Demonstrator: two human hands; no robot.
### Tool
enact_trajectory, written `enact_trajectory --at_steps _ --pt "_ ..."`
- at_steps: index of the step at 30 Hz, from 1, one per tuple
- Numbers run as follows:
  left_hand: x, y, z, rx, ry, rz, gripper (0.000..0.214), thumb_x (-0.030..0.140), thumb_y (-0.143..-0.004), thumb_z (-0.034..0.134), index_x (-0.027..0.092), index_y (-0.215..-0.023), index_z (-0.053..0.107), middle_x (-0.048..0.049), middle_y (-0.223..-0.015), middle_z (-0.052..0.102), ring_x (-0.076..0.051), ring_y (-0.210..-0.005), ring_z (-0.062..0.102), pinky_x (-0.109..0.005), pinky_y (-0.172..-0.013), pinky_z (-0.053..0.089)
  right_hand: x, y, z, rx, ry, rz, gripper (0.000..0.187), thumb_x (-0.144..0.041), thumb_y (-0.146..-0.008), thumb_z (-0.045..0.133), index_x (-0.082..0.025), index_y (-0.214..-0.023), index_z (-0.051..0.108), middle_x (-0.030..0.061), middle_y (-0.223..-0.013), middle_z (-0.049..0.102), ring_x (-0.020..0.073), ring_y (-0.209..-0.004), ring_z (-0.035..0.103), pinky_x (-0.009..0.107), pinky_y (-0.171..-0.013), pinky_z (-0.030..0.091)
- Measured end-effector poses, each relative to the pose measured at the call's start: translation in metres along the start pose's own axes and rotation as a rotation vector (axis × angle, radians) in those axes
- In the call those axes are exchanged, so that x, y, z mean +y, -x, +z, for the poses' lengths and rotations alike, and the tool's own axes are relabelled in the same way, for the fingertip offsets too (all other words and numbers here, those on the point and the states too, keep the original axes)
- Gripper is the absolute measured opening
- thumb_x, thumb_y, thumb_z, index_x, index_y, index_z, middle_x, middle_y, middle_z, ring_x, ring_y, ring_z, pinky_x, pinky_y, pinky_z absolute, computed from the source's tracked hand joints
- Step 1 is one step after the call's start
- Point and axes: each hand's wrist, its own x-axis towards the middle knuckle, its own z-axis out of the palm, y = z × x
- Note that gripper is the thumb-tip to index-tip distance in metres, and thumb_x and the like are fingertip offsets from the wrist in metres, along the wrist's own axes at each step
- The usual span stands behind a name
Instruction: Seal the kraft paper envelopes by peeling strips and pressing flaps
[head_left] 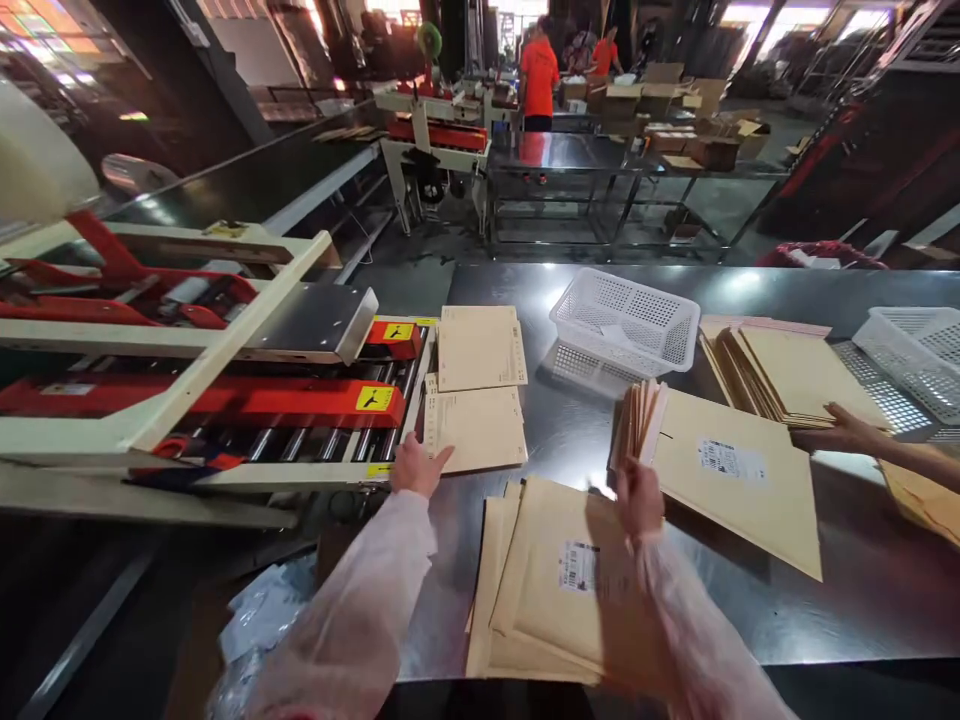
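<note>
lying under left fingers (442,458): envelope (476,430)

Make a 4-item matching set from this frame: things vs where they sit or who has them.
Things:
1. bundle of envelopes
2. flat sheet
3. white mesh basket
4. fanned envelope stack

Places:
A. under a co-worker's hand, at right
B. upside down on the steel table
C. upright in the right hand
D. under the left hand fingertips, by the roller machine

Pairs: 1-C, 2-D, 3-B, 4-A
</note>
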Motion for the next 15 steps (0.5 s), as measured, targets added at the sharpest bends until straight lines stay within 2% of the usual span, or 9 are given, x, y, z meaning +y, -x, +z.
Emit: enact_trajectory --at_steps 1,3,4,6,8,11,13,15 --pt "0.007 -0.021 -0.008 -0.129 -0.024 -0.015 0.079 0.065 -0.080 0.062 0.008 -0.133 0.053 -0.0237 -0.124 0.065 -0.037 -0.109 0.065 -0.039 -0.080 0.050 0.005 -0.031 -0.017 0.033 0.049 0.101 0.050 -0.030 -0.099 0.032 -0.008 -0.143 0.044 0.0190 -0.125 0.061 0.0243 -0.114 0.059 0.036 -0.097 0.046" --pt "0.010 -0.043 -0.015 -0.283 -0.081 0.028 0.066 0.067 -0.081 0.057 0.010 -0.113 0.065 -0.0231 -0.118 0.069 -0.039 -0.109 0.065 -0.040 -0.081 0.050 0.014 -0.077 -0.043 0.004 0.107 0.199 0.050 -0.034 -0.098 0.040 -0.004 -0.137 0.048 0.0239 -0.121 0.061 0.0290 -0.111 0.060 0.039 -0.092 0.047" --pt "0.007 -0.047 -0.015 -0.303 -0.099 0.058 0.062 0.067 -0.082 0.055 0.012 -0.106 0.067 -0.0233 -0.117 0.069 -0.039 -0.109 0.065 -0.041 -0.081 0.049 0.018 -0.093 -0.051 -0.023 0.124 0.217 0.050 -0.038 -0.096 0.046 -0.003 -0.132 0.053 0.0251 -0.118 0.061 0.0309 -0.107 0.062 0.040 -0.088 0.048" --pt "-0.003 -0.046 -0.012 -0.240 -0.093 0.089 0.054 0.063 -0.083 0.055 0.013 -0.097 0.068 -0.0247 -0.116 0.069 -0.041 -0.110 0.064 -0.044 -0.084 0.049 0.026 -0.110 -0.058 -0.088 0.148 0.230 0.044 -0.041 -0.092 0.056 -0.006 -0.118 0.061 0.0241 -0.113 0.064 0.0315 -0.101 0.065 0.039 -0.082 0.048" --pt "-0.016 -0.041 -0.013 -0.174 0.064 0.077 0.044 0.056 -0.081 0.061 0.014 -0.091 0.069 -0.0234 -0.111 0.071 -0.041 -0.108 0.065 -0.045 -0.085 0.050 0.034 -0.116 -0.063 -0.119 0.162 0.224 0.033 -0.033 -0.091 0.055 -0.008 -0.111 0.065 0.0225 -0.110 0.066 0.0307 -0.101 0.065 0.037 -0.081 0.046" --pt "-0.034 -0.032 -0.023 -0.141 0.529 -0.014 0.035 0.045 -0.075 0.070 0.016 -0.095 0.068 -0.0158 -0.098 0.075 -0.034 -0.099 0.069 -0.040 -0.080 0.054 0.041 -0.114 -0.074 -0.136 0.173 0.221 0.027 -0.018 -0.090 0.048 -0.004 -0.103 0.066 0.0245 -0.103 0.067 0.0305 -0.098 0.065 0.035 -0.077 0.043" --pt "-0.044 -0.020 -0.030 -0.178 0.763 -0.058 0.040 0.044 -0.075 0.072 0.017 -0.103 0.067 -0.0105 -0.091 0.076 -0.027 -0.089 0.071 -0.035 -0.076 0.056 0.038 -0.100 -0.080 -0.149 0.164 0.174 0.028 -0.015 -0.089 0.044 -0.003 -0.098 0.067 0.0241 -0.096 0.067 0.0282 -0.093 0.065 0.034 -0.074 0.040" --pt "-0.055 -0.001 -0.033 -0.303 0.930 -0.081 0.047 0.047 -0.071 0.076 0.017 -0.106 0.067 -0.0079 -0.085 0.076 -0.023 -0.079 0.071 -0.033 -0.072 0.056 0.025 -0.069 -0.075 -0.185 0.125 0.050 0.029 -0.016 -0.090 0.041 -0.006 -0.095 0.067 0.0184 -0.090 0.068 0.0236 -0.087 0.065 0.032 -0.074 0.040"
